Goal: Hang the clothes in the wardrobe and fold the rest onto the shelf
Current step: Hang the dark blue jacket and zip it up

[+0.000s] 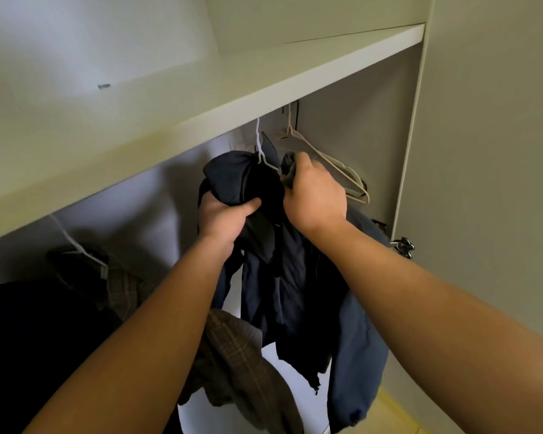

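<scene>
A dark navy jacket [295, 277] hangs bunched on a white hanger [261, 153] under the wardrobe shelf [264, 89]. My left hand [223, 217] grips a bundle of the jacket's fabric at its left shoulder. My right hand [314, 195] grips the jacket's collar at the right, just beside the hanger's arm. The hanger's hook goes up behind the shelf edge; the rail is hidden. A sleeve of the jacket droops at the lower right.
Empty beige hangers [336, 170] hang right of the jacket. A brown plaid shirt [242, 355] on another white hanger [76, 245] hangs at the left beside a black garment [38, 339]. The wardrobe's side panel [408, 136] and a door hinge [403, 245] stand at the right.
</scene>
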Motion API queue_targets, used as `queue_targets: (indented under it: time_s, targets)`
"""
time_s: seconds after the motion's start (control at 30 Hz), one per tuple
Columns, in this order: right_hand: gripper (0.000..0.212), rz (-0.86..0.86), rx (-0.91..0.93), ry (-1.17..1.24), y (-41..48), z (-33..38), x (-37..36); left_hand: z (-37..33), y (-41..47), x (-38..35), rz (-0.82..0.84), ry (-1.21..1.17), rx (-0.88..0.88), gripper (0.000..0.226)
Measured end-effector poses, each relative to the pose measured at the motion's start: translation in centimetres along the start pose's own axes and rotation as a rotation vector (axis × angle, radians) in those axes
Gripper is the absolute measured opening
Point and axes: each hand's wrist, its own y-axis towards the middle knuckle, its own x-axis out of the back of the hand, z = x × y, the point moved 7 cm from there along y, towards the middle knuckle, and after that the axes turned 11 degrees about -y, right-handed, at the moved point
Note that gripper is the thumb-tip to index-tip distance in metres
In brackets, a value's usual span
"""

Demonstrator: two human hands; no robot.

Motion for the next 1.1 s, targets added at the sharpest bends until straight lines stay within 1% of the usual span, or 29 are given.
queue_targets:
  time_s: [0.07, 0.17, 0.3, 0.4, 0.6, 0.67, 0.8, 0.9, 1.0, 1.1]
  targets:
    - [0.024, -0.015, 0.012, 0.002, 0.8, 0.7, -0.3, -0.3, 0.7, 0.5, -0.007, 0.008, -0.017, 0.047]
    - [0.028, -0.008, 0.037, 0.009, 2.2, 1.8, -0.9, -0.3, 2.0, 1.5, -0.034, 0.045, -0.042, 0.053]
    - [0.032, 0.004, 0.065, -0.008, 3.8, 3.2, -1.6, -0.6, 2.8, 2.7, -0.096, 0.136, -0.104, 0.050]
    - [0.032, 0.018, 0.079, -0.015, 4.8, 3.9, -2.4, -1.6, 2.9, 2.8, -0.119, 0.288, -0.187, 0.046]
    - [0.032, 0.082, 0.104, -0.047, 5.9, 4.1, -4.4, -2.1, 2.5, 1.9, -0.106, 0.585, -0.312, 0.043]
    - [0.033, 0.100, 0.106, -0.045, 5.9, 3.9, -5.1, -1.7, 2.2, 1.6, -0.084, 0.670, -0.348, 0.041]
    - [0.038, 0.156, 0.133, -0.064, 5.4, 3.1, -6.6, -0.4, 1.4, 0.9, 0.018, 0.860, -0.404, 0.024]
    - [0.037, 0.158, 0.170, -0.069, 5.1, 2.8, -7.2, 0.6, 1.5, 0.8, 0.063, 0.864, -0.368, 0.016]
    - [0.037, 0.134, 0.196, -0.048, 5.1, 2.7, -7.2, 0.8, 1.9, 1.0, 0.037, 0.741, -0.281, 0.017]
    - [0.033, 0.079, 0.222, -0.100, 4.7, 2.1, -7.0, 1.6, 2.2, 1.6, -0.050, 0.589, -0.079, 0.050]
